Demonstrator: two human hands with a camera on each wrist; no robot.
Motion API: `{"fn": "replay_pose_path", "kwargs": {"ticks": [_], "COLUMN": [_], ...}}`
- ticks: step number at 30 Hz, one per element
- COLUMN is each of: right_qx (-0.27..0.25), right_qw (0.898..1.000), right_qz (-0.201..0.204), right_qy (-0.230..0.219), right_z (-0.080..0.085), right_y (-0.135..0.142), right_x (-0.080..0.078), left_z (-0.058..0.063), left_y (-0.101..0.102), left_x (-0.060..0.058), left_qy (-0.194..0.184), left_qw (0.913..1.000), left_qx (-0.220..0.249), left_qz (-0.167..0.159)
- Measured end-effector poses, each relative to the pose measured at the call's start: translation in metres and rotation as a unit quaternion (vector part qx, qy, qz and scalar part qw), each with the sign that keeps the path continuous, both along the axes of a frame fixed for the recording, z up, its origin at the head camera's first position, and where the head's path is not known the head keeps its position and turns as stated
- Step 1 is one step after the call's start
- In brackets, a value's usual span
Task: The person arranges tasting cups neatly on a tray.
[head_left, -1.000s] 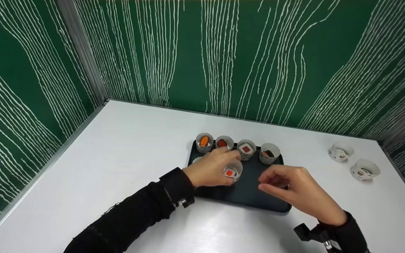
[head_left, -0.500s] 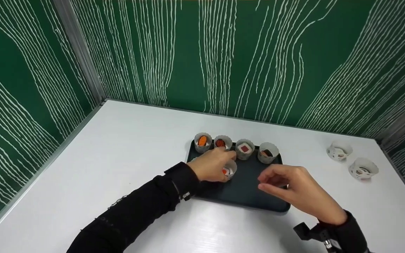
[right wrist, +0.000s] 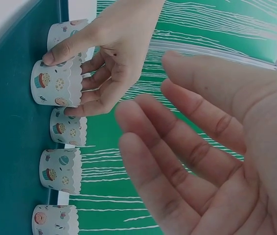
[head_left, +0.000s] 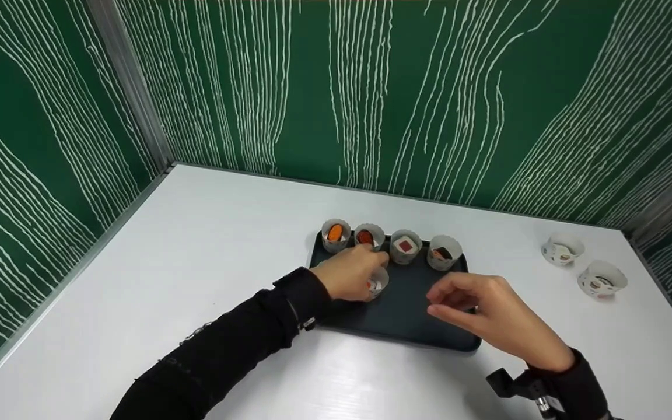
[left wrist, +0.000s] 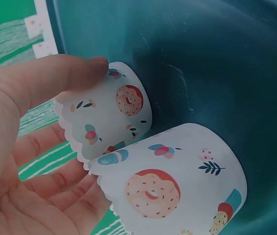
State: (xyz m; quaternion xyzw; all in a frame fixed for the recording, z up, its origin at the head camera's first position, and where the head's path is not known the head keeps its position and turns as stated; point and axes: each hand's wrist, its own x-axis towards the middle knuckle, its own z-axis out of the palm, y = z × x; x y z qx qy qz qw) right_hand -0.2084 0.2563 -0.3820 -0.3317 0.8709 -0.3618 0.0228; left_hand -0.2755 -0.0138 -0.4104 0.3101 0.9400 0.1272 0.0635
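My left hand (head_left: 352, 271) pinches a patterned paper baking cup (head_left: 380, 286) by its rim over the dark tray (head_left: 412, 321). A small white piece with an orange-red centre lies inside, partly hidden by the fingers. In the left wrist view, the thumb rests on that cup's doughnut-printed side, and a second paper cup (left wrist: 187, 181) stands right beside it. That second cup is mostly hidden behind the hand in the head view. My right hand (head_left: 482, 306) hovers over the tray's right side, fingers loosely curled, holding nothing.
Along the tray's back edge stand several paper cups (head_left: 409, 259) with sushi-like pieces, one orange, one dark red, one white with a red square. Two more cups (head_left: 595, 289) sit on the white table (head_left: 225, 245) at right. Green white-striped walls (head_left: 312, 87) enclose the table.
My left hand has shifted slightly left with the baking cup, bringing it closer to the cup behind the hand. In the last half second it moves little. My right hand stays put.
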Motion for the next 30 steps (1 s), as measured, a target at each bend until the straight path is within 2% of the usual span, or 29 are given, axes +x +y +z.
{"fn": "replay_pose_path", "kwargs": {"ticks": [7, 9, 10, 12, 14, 15, 17, 19, 21, 24, 27, 30], "right_qx": [-0.003, -0.005, -0.005, -0.003, -0.002, -0.002, -0.002, -0.002, -0.002, -0.003, -0.004, -0.005], "right_qw": [1.0, 1.0, 1.0, 1.0, 1.0, 1.0, 1.0, 1.0, 1.0, 1.0, 1.0, 1.0], "right_qz": [0.001, 0.002, 0.003, 0.003, 0.003, 0.003, 0.002, 0.002, 0.003, 0.005, 0.006, 0.005], "right_qy": [-0.01, -0.014, -0.016, -0.015, -0.016, -0.016, -0.016, -0.018, -0.017, -0.017, -0.018, -0.028], "right_z": [0.0, 0.0, 0.0, -0.001, -0.001, -0.001, -0.001, -0.002, -0.003, -0.004, -0.004, -0.004], "right_y": [0.0, 0.0, 0.0, 0.0, 0.0, 0.001, 0.001, 0.001, 0.001, 0.002, 0.002, 0.002], "right_x": [-0.001, -0.001, -0.001, -0.002, -0.001, -0.001, -0.001, -0.001, -0.001, -0.002, -0.002, -0.003], "left_z": [0.002, -0.002, -0.006, -0.023, -0.045, -0.052, -0.058, -0.048, -0.029, -0.007, 0.0, 0.002], "left_y": [-0.001, -0.002, -0.002, -0.002, -0.003, -0.003, -0.003, -0.003, -0.003, -0.003, -0.003, -0.003], "left_x": [-0.001, -0.005, -0.008, -0.02, -0.035, -0.04, -0.044, -0.037, -0.024, -0.008, -0.001, 0.001], "left_qy": [-0.001, -0.001, 0.001, 0.015, 0.036, 0.041, 0.051, 0.037, 0.019, 0.0, -0.004, -0.013], "left_qw": [1.0, 0.9999, 0.9999, 0.9997, 0.999, 0.9989, 0.9984, 0.999, 0.9995, 0.9998, 1.0, 0.9999], "left_qx": [0.003, 0.011, 0.013, 0.011, 0.016, 0.012, 0.008, 0.013, 0.012, 0.013, 0.003, -0.006], "left_qz": [-0.007, -0.009, -0.01, -0.014, -0.021, -0.021, -0.023, -0.024, -0.02, -0.014, -0.005, -0.001]}}
